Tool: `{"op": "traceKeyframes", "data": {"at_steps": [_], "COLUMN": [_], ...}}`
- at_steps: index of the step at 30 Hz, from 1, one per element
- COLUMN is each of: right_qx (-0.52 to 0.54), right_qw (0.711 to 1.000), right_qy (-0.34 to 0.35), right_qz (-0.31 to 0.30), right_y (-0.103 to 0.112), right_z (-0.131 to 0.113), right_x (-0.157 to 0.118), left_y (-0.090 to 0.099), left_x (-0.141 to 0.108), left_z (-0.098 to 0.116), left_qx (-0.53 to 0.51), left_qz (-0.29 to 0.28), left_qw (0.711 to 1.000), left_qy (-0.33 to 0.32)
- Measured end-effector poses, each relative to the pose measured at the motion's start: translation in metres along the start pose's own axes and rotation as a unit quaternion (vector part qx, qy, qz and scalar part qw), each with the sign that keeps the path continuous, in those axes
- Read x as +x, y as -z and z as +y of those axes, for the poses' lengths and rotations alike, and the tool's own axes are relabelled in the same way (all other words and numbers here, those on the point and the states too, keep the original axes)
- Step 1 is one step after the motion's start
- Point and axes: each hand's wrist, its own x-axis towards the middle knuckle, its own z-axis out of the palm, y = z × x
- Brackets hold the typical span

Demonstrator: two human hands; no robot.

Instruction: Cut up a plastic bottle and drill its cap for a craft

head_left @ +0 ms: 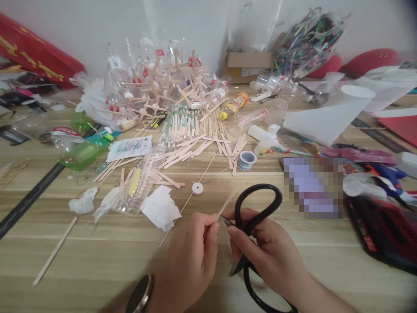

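Note:
My left hand (pixel 197 248) is closed in a pinch around a thin flat wooden stick (pixel 227 201), which points up and to the right. In my right hand (pixel 272 250) is a pair of black-handled scissors (pixel 257 208), gripped near the pivot with the blades spread apart. One blade tip touches or nearly touches the stick beside my left fingertips. The lower handle loop hangs below my right palm. A white disc (pixel 197 188) on a thin skewer (pixel 187 203) lies just beyond my left hand, next to a crumpled white paper (pixel 160 208).
Plastic bottles (pixel 117 65) and crossed wooden sticks crowd the table's back. A spool (pixel 246 160) sits mid-table. At right are a blurred-out flat object (pixel 312 187) and a red-black case (pixel 384 230). One loose craft stick (pixel 55 251) lies at left.

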Motion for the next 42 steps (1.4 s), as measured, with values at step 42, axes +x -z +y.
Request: {"op": "traceKeyframes", "data": {"at_steps": [42], "right_qx": [-0.138], "right_qw": [0.977], "right_qy": [0.159], "right_qz": [0.019], "right_y": [0.0023], "right_z": [0.0037], "right_x": [-0.003], "left_y": [0.0018], "left_x": [0.0012], "left_z": [-0.0002], "left_qx": [0.099], "left_qz": [0.001], "left_qw": [0.982], "left_qy": [-0.162]}}
